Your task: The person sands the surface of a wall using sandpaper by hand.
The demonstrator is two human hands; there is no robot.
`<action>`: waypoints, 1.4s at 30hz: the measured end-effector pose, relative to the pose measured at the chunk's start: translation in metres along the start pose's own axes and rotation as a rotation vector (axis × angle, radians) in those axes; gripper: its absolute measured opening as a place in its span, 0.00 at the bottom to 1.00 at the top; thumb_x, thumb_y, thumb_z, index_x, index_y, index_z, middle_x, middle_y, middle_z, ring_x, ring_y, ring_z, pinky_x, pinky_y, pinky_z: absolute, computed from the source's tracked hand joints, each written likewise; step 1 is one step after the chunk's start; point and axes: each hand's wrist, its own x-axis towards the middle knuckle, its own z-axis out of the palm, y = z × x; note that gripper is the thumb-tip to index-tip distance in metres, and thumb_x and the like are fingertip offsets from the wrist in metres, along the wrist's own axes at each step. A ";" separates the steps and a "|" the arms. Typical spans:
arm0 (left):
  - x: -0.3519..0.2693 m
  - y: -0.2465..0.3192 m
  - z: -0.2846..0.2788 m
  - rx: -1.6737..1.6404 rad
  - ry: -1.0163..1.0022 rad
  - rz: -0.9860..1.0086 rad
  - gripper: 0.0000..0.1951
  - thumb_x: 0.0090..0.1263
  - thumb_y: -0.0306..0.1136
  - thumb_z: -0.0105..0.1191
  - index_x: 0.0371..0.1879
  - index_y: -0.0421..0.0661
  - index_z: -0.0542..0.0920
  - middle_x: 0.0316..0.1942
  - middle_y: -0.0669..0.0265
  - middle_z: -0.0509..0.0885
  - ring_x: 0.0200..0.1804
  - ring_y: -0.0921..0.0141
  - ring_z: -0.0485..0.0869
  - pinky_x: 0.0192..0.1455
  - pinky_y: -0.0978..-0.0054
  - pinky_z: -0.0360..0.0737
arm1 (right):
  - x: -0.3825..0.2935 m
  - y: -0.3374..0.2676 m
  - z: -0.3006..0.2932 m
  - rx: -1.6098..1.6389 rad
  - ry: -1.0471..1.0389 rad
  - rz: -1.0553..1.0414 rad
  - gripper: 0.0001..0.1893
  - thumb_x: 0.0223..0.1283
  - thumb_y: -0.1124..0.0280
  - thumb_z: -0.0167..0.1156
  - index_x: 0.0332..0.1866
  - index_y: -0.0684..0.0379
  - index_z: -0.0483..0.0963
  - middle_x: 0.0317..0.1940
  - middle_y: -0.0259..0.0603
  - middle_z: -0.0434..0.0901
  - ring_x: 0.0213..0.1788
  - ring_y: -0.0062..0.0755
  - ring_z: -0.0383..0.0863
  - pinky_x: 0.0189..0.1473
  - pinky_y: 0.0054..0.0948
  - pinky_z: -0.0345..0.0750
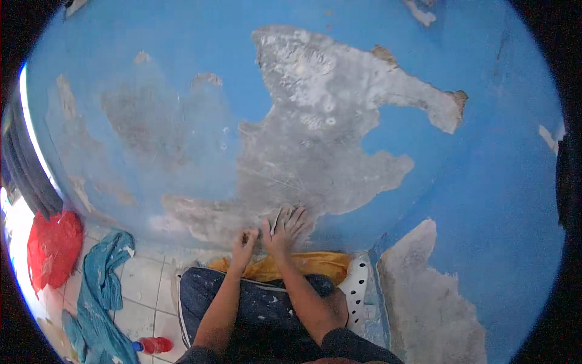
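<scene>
A blue-painted wall [191, 27] with a large bare grey patch of plaster or cement [313, 150] stands before me. My right hand [284, 232] lies with its fingers spread against the low part of this patch. A thin, dark-edged piece shows between its thumb and fingers; I cannot tell what it is. Close by on the left, my left hand [246, 243] has its fingers curled near the foot of the wall. Whether it holds anything cannot be made out. Below both hands a yellow-orange cloth [318, 266] lies along the wall's base.
On the tiled floor [141, 277] at left lie a teal cloth [97, 277], a red plastic bag [54, 250] and a red bottle with a blue cap [155, 345]. A white item with black spots [357, 291] is by my right knee. Another bare patch [427, 291] marks the wall at right.
</scene>
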 end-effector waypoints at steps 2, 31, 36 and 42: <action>-0.005 0.008 0.003 -0.034 -0.005 0.041 0.17 0.74 0.46 0.55 0.45 0.42 0.79 0.36 0.69 0.80 0.38 0.75 0.77 0.44 0.75 0.75 | -0.007 0.002 -0.004 0.000 -0.027 -0.018 0.42 0.68 0.44 0.48 0.77 0.61 0.46 0.75 0.68 0.34 0.77 0.70 0.29 0.69 0.71 0.29; -0.015 -0.004 -0.017 -0.366 -0.005 -0.505 0.22 0.76 0.50 0.41 0.50 0.45 0.80 0.35 0.66 0.82 0.34 0.70 0.81 0.40 0.71 0.79 | -0.064 -0.023 -0.058 0.858 -0.330 0.130 0.13 0.59 0.71 0.63 0.49 0.60 0.80 0.53 0.46 0.78 0.59 0.47 0.75 0.61 0.41 0.70; -0.012 0.003 -0.020 -0.411 0.032 -0.464 0.28 0.73 0.54 0.48 0.58 0.41 0.74 0.35 0.65 0.80 0.37 0.69 0.80 0.47 0.68 0.77 | -0.069 -0.006 -0.040 0.655 -0.349 0.064 0.12 0.57 0.74 0.62 0.47 0.62 0.80 0.52 0.49 0.78 0.56 0.48 0.76 0.58 0.40 0.72; -0.010 -0.004 -0.028 -0.434 0.117 -0.432 0.39 0.68 0.65 0.48 0.67 0.44 0.65 0.60 0.55 0.74 0.56 0.61 0.78 0.56 0.63 0.75 | -0.069 -0.004 -0.031 0.741 -0.366 0.116 0.10 0.58 0.80 0.55 0.44 0.62 0.79 0.44 0.46 0.82 0.50 0.44 0.80 0.56 0.36 0.73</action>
